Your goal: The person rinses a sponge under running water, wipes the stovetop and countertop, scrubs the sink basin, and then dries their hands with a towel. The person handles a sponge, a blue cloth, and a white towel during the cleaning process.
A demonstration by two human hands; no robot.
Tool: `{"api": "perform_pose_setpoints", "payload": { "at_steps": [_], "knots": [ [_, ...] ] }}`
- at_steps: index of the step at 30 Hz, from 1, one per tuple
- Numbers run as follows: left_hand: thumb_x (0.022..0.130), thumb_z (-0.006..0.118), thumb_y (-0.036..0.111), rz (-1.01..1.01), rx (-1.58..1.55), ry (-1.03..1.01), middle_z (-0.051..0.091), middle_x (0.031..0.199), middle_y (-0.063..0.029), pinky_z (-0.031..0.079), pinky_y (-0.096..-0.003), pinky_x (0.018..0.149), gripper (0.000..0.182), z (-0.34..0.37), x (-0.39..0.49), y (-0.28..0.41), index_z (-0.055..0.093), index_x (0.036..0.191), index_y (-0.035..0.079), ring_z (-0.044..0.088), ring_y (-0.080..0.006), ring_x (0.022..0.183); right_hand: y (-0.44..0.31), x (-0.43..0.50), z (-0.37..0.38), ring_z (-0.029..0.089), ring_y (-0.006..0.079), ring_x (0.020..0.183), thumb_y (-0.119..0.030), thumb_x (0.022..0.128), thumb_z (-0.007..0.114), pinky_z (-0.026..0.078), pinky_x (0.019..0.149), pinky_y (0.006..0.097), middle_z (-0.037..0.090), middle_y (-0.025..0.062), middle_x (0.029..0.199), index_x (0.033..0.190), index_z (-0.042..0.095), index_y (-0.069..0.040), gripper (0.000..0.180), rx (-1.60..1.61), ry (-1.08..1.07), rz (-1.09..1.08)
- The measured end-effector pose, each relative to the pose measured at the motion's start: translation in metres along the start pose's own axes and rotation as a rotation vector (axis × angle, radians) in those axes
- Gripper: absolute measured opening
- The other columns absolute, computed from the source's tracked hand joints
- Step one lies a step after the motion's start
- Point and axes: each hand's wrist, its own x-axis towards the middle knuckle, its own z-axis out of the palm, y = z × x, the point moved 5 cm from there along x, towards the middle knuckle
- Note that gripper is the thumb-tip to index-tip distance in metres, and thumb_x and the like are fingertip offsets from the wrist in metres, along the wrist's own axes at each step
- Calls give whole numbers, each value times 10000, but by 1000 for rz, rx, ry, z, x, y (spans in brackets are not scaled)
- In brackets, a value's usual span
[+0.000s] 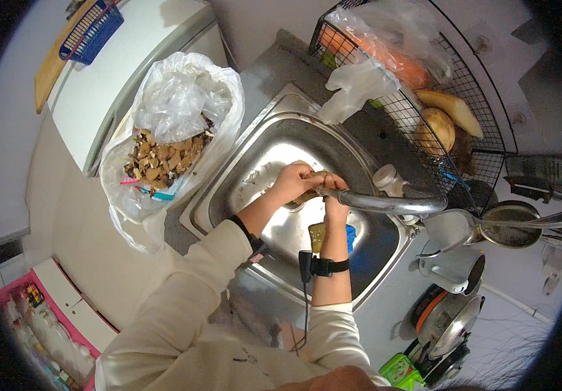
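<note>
Both of my hands are over a stainless steel sink [383,273], below the end of the curved metal faucet spout [393,203]. My left hand [292,182] pinches a brown, wet-looking piece of food [306,197] from the left. My right hand [336,198] holds the same piece from the right, its fingers close to the spout's tip. The fingers and spout partly cover the piece, so its exact kind cannot be told. On the sink floor beside my right forearm lie a yellow-green sponge [316,235] and a blue item [351,236], partly hidden by the arm.
Left of the sink stands a white bag-lined bin [234,105] with brown scraps [161,159]. A black wire basket [398,112] with produce in plastic stands behind right. A grey jug [442,271] and pot lids [449,332] line the right side.
</note>
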Motion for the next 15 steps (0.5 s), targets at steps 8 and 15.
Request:
{"api": "perform_pose_setpoints", "payload": {
  "at_steps": [8,15],
  "knots": [
    [647,718,78,-59,-403,-215,529,719,-17,427,-248,625,184,11,-5,10,550,713,39,514,-112,669,-9,-10,-2,526,124,700,-136,811,590,433,648,261,563,34,734,1073,537,-22,290,179,-104,100],
    [594,720,110,121,149,-123,529,746,-75,424,-285,604,202,-11,-1,5,552,683,43,521,-164,660,-36,-11,23,521,92,703,-93,777,623,426,630,232,570,20,744,1065,549,-46,301,132,-356,-80]
  ]
}}
